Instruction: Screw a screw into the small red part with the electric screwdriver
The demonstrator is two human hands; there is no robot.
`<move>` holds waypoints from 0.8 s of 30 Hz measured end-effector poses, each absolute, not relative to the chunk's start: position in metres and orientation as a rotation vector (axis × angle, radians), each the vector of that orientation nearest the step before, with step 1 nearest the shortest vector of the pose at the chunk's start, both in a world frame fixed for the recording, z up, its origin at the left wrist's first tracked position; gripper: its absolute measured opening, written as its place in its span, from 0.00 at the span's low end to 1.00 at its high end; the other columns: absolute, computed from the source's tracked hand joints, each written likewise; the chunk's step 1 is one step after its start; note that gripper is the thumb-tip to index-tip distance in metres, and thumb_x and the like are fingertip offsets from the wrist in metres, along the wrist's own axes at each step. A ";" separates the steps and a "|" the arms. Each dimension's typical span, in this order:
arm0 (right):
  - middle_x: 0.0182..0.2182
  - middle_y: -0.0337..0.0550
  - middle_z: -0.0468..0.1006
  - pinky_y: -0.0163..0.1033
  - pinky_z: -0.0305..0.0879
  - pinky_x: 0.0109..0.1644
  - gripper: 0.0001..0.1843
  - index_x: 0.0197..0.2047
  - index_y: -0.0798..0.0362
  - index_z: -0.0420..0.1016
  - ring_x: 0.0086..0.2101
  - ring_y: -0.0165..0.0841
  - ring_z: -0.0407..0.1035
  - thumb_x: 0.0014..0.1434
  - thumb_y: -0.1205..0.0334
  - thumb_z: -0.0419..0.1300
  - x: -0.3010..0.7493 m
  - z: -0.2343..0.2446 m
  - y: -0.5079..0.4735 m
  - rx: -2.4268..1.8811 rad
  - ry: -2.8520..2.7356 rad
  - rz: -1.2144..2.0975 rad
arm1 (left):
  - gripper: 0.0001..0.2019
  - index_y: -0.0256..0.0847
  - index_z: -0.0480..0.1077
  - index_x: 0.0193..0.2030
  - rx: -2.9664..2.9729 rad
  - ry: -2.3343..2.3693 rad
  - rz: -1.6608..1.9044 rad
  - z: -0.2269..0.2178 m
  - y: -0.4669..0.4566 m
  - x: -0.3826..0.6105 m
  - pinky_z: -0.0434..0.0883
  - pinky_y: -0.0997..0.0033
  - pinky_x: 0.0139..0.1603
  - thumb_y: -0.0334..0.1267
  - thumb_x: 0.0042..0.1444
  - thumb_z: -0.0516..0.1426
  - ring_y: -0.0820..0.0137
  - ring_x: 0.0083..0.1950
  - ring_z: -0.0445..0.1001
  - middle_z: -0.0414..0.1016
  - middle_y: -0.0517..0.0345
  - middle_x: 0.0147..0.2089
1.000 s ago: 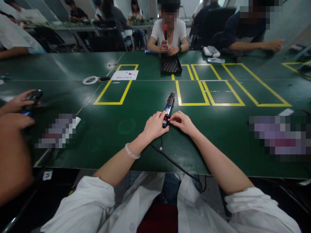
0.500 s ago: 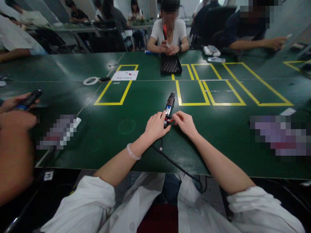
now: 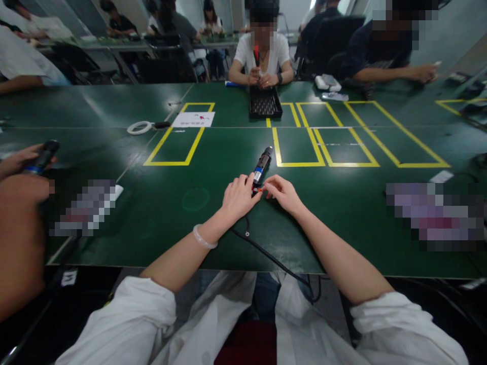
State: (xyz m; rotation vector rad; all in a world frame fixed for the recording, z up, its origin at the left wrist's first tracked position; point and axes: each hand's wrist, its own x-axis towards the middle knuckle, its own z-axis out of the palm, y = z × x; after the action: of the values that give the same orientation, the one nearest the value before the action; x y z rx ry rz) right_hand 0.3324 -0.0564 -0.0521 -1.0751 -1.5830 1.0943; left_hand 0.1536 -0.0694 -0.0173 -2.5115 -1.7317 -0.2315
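A cylindrical black-and-silver tool body (image 3: 262,165) with a blue band lies on the green table, its narrow tip pointing away from me. My left hand (image 3: 239,196) curls over its near end and holds it down, covering part of it. Small red and orange parts, which look like wires, show at that near end. My right hand (image 3: 282,193) is closed in a pinch on an orange wire (image 3: 261,189) there; the fingertips hide its exact shape. A black cable (image 3: 272,257) runs from under my left hand over the table edge. Beside it, a thin lead ends in a ring terminal (image 3: 247,234).
Yellow tape rectangles (image 3: 300,164) mark the table (image 3: 213,233) ahead. A white card (image 3: 193,119), a coiled white cable (image 3: 139,128) and a black tray (image 3: 265,104) lie farther off. Blurred-out items sit at both sides. At the left, a co-worker's hand holds a similar tool body (image 3: 43,156).
The tool body has tilted slightly, its near end shifting left with my left hand. My right hand has moved a little left and stays at the orange wire. The whole view has shifted slightly.
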 end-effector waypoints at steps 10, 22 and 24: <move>0.31 0.41 0.78 0.36 0.68 0.34 0.12 0.41 0.53 0.71 0.27 0.28 0.70 0.61 0.53 0.59 0.334 -0.057 -0.054 -1.061 -1.672 1.093 | 0.32 0.41 0.53 0.72 -2.448 -1.862 -0.211 -0.015 -0.040 0.089 0.66 0.57 0.51 0.52 0.66 0.48 0.52 0.54 0.67 0.65 0.40 0.58; 0.26 0.40 0.76 0.34 0.65 0.31 0.12 0.37 0.54 0.72 0.25 0.28 0.68 0.62 0.54 0.58 0.332 -0.054 -0.056 -1.099 -1.727 1.079 | 0.32 0.39 0.52 0.70 -2.043 -2.213 0.024 -0.005 0.009 -0.066 0.64 0.56 0.53 0.57 0.68 0.42 0.51 0.57 0.64 0.62 0.38 0.62; 0.26 0.39 0.77 0.34 0.65 0.31 0.11 0.37 0.54 0.72 0.25 0.28 0.69 0.62 0.54 0.58 0.332 -0.054 -0.056 -1.101 -1.735 1.079 | 0.31 0.39 0.52 0.70 -1.961 -2.292 0.079 -0.002 0.019 -0.087 0.63 0.57 0.52 0.57 0.68 0.41 0.53 0.55 0.64 0.61 0.40 0.62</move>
State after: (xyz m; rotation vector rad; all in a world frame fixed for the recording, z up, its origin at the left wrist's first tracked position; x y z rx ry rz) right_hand 0.3324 -0.0561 -0.0538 -1.1008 -1.7353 1.0793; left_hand -0.0873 0.0186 -0.0020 -1.9609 -2.2923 0.0791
